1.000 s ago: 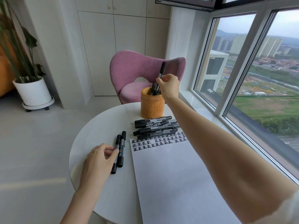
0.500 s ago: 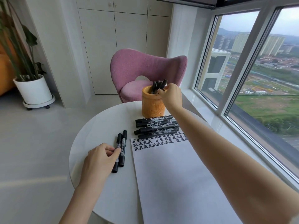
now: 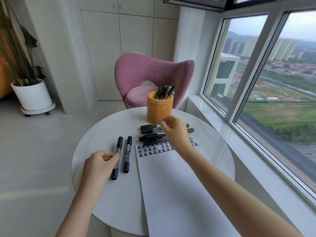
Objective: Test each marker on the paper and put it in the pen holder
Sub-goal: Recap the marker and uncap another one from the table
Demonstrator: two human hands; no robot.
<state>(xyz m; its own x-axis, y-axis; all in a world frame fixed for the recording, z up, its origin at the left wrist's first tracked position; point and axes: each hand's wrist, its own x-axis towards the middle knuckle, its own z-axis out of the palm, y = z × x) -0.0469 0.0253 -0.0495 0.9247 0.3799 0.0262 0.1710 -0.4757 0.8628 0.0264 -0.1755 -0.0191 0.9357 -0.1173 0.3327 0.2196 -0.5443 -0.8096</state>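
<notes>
Several markers (image 3: 165, 93) stand in the pen holder (image 3: 159, 111); the loose, empty right hand (image 3: 174, 132) hovers over the untested pile (image 3: 150, 132), the left hand (image 3: 99, 165) pinching another marker (image 3: 119, 146).

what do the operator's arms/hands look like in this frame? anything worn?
Both are bare. The left hand and right hand have no gloves, and no rings show on the visible fingers. The left forearm and right forearm are uncovered to the frame edge: no sleeve, watch, bracelet or strap is in view. No markings or cables.
</notes>
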